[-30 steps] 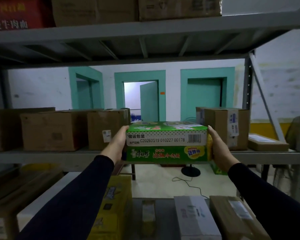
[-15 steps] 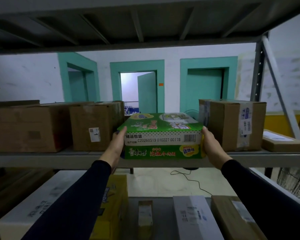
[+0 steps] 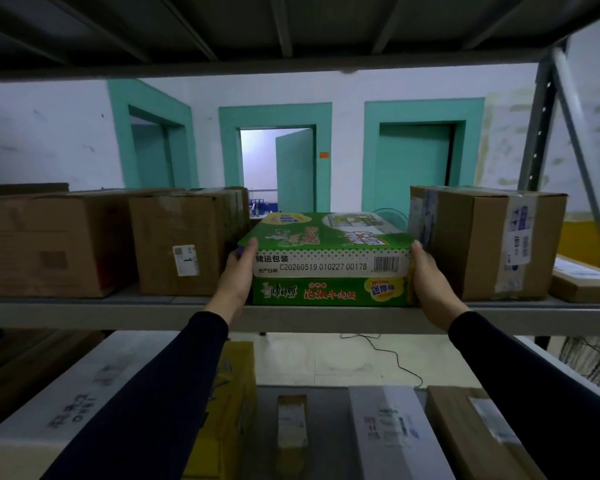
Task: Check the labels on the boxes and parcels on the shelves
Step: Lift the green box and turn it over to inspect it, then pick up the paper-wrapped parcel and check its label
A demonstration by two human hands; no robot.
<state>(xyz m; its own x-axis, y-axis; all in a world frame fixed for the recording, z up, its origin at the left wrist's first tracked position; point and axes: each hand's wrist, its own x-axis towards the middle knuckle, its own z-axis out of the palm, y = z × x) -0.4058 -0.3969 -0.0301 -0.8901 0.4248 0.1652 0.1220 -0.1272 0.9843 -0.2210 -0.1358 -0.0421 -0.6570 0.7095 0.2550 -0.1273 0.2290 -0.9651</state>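
Note:
A flat green noodle carton (image 3: 329, 268) with a white barcode strip across its front sits on the middle shelf (image 3: 84, 311), between cardboard boxes. My left hand (image 3: 238, 278) grips its left end, thumb over the top front corner. My right hand (image 3: 426, 280) grips its right end the same way. The carton's bottom edge rests on the shelf board. Left of it stands a brown box with a small white label (image 3: 181, 245). To its right stands a taped brown box with a shipping label (image 3: 485, 242).
A large brown box (image 3: 45, 242) fills the shelf's left end and a flat parcel (image 3: 584, 284) lies at the far right. The shelf above hangs low overhead. On the lower shelf lie a white box (image 3: 392, 434), a yellow box (image 3: 236, 382) and brown parcels. A slanted brace (image 3: 582, 147) crosses the right side.
The green carton has come down from chest height and gone forward onto the middle shelf, held in both hands. My head has moved closer and lower, so the top shelf's boxes left the view.

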